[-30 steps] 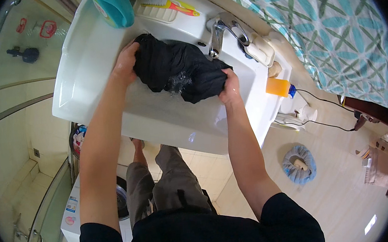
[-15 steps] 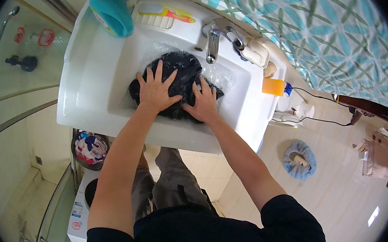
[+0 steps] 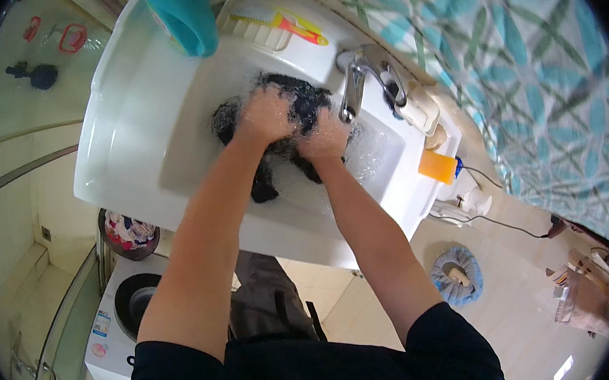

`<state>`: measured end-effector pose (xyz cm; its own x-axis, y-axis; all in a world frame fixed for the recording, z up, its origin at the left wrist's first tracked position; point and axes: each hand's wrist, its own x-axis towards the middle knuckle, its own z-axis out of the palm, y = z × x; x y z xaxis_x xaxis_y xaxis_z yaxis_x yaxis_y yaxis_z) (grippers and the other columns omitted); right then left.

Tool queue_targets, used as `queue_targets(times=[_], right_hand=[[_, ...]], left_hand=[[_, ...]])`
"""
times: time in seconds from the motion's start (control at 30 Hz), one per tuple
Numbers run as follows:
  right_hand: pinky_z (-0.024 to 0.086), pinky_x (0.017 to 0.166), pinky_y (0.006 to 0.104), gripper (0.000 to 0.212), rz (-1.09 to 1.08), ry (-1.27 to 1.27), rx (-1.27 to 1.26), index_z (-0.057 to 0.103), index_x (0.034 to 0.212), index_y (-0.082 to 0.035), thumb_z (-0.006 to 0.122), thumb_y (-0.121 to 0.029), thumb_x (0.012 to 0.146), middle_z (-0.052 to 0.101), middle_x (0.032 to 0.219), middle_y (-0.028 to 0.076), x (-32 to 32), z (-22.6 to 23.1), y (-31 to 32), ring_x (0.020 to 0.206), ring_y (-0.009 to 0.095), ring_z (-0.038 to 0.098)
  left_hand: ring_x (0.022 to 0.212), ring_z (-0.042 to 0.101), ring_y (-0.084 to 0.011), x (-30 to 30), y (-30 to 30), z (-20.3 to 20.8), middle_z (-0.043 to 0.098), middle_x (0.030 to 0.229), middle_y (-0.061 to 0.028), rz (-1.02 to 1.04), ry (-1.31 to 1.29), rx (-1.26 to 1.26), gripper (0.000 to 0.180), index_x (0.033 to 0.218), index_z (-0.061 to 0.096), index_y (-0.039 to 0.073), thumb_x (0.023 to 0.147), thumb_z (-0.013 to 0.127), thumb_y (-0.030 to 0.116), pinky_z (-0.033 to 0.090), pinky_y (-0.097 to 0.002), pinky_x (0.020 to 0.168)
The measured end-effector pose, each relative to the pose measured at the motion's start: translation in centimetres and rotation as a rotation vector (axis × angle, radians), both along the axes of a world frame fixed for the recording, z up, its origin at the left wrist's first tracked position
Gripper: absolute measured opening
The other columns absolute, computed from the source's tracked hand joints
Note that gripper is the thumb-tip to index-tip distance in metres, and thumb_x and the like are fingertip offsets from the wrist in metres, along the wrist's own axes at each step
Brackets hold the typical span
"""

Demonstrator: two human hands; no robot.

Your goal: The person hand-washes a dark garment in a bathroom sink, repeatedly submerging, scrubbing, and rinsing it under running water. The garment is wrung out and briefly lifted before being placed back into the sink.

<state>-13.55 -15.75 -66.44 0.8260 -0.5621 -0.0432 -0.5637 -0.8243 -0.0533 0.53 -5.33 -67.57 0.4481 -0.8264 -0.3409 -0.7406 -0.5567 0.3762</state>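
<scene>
- Wet black cloth (image 3: pixel 304 105): bunched in water inside the white ceramic washbasin (image 3: pixel 126 120), under and beyond the fingers.
- Left hand (image 3: pixel 267 114) and right hand (image 3: pixel 325 137): on the cloth; fingers blurred, cannot tell whether they grip.
- Shiny chrome faucet (image 3: pixel 355 84): just beside the right hand.

Inside the white sink (image 3: pixel 131 126), the left hand (image 3: pixel 269 116) and right hand (image 3: pixel 324 137) rest on wet black cloth (image 3: pixel 302 99) amid splashing water (image 3: pixel 371 155); whether they grip it is hard to tell. Along the sink's far rim are a teal bottle (image 3: pixel 182 17), a yellow-and-orange brush (image 3: pixel 301 31) and a chrome faucet (image 3: pixel 353 90).
</scene>
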Motion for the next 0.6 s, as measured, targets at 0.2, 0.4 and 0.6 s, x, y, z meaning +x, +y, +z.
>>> queue_targets(times=[0.2, 0.4, 0.6], right_hand=[[0.052, 0.094, 0.0327, 0.044, -0.353, -0.46, 1.217, 0.066, 0.127, -0.001, 0.079, -0.015, 0.087, 0.074, 0.106, 0.005, -3.4, 1.9, -2.7, 0.1, 0.019, 0.068], [0.053, 0.086, 0.0304, 0.029, -0.479, -0.532, 1.604, 0.065, 0.116, -0.005, 0.065, -0.031, 0.101, 0.071, 0.101, 0.006, -9.5, 7.7, -4.3, 0.086, 0.015, 0.065], [0.055, 0.096, 0.0434, 0.055, -0.27, 0.131, 0.373, 0.062, 0.139, -0.012, 0.072, -0.037, 0.091, 0.069, 0.109, 0.018, -5.4, 5.4, -4.0, 0.102, 0.039, 0.069]], left_hand=[[0.098, 0.073, -0.029, 3.6, 2.6, 3.4, 0.078, 0.101, -0.0179, 0.677, 0.915, -0.341, 0.045, 0.11, 0.08, 0.001, 0.09, 0.075, 0.04, 0.053, -0.0406, 0.094], [0.101, 0.07, -0.022, 2.3, 7.0, 7.3, 0.075, 0.112, -0.0175, 0.6, 0.981, -0.388, 0.056, 0.116, 0.072, -0.006, 0.087, 0.084, 0.04, 0.055, -0.0371, 0.089], [0.114, 0.07, -0.0417, 1.2, 7.8, 5.7, 0.071, 0.122, -0.03, 0.76, 0.334, -0.076, 0.077, 0.121, 0.066, -0.007, 0.081, 0.085, 0.056, 0.056, -0.0463, 0.097]])
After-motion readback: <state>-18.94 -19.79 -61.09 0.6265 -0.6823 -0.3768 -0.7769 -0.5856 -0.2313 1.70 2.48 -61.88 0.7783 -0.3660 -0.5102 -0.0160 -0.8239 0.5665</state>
